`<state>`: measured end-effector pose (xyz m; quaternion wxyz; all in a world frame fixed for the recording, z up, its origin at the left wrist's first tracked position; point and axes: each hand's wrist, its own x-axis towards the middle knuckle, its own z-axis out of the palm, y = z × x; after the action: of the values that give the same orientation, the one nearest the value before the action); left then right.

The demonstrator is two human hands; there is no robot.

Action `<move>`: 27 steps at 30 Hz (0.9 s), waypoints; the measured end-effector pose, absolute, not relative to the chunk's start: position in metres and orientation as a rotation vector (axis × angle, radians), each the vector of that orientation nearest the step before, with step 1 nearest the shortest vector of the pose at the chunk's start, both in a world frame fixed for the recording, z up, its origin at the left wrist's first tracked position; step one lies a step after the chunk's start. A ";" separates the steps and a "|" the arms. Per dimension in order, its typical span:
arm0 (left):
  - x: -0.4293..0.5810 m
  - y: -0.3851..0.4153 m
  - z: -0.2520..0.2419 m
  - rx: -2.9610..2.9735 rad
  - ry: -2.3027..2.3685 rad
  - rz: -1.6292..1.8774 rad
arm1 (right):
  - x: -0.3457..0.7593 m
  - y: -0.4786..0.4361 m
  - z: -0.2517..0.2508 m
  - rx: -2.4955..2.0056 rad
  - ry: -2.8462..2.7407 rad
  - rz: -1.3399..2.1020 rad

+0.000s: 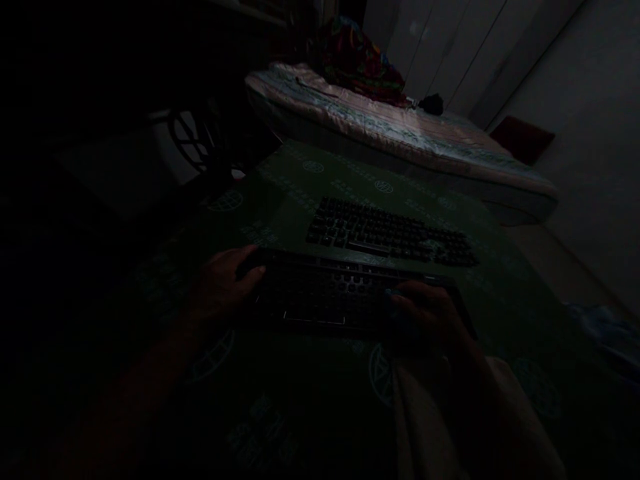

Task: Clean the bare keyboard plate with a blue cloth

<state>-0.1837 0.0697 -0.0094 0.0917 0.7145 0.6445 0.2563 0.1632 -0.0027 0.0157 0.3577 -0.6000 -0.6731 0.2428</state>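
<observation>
A black keyboard base [320, 293] with its keycaps off lies across the green table; bare key posts and thin metal bars show on it. My left hand [227, 280] grips its upper left corner, thumb on top. Over the right part of the keyboard is my right hand [425, 307], its fingers closed around a small dark blue object [395, 303] whose kind is too dark to make out. Beyond the keyboard, the loose black keycaps [385, 230] are laid out in keyboard order on the table.
The green table [280, 180] has white printed emblems. A light cloth [425, 420] lies under my right forearm. Behind stands a bed with a patterned mattress [400, 127] and a red floral bundle [360, 67]. A dark spoked wheel [193, 140] is at left. The room is very dim.
</observation>
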 end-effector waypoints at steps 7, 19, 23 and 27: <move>-0.180 0.066 -0.002 2.078 1.943 0.710 | 0.170 -0.004 0.016 -1.529 -1.712 0.775; -0.180 0.067 -0.005 2.087 1.922 0.762 | 0.174 -0.006 0.018 -1.565 -1.580 0.770; -0.180 0.068 -0.004 2.082 1.935 0.720 | 0.175 -0.007 0.021 -1.582 -1.586 0.783; -0.181 0.067 -0.004 2.093 1.926 0.734 | 0.174 -0.008 0.024 -1.598 -1.585 0.771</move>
<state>-0.1806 0.0673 -0.0037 0.1019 0.7088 0.6522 0.2487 0.1741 -0.0082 0.0241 0.3721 -0.6233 -0.6185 0.3007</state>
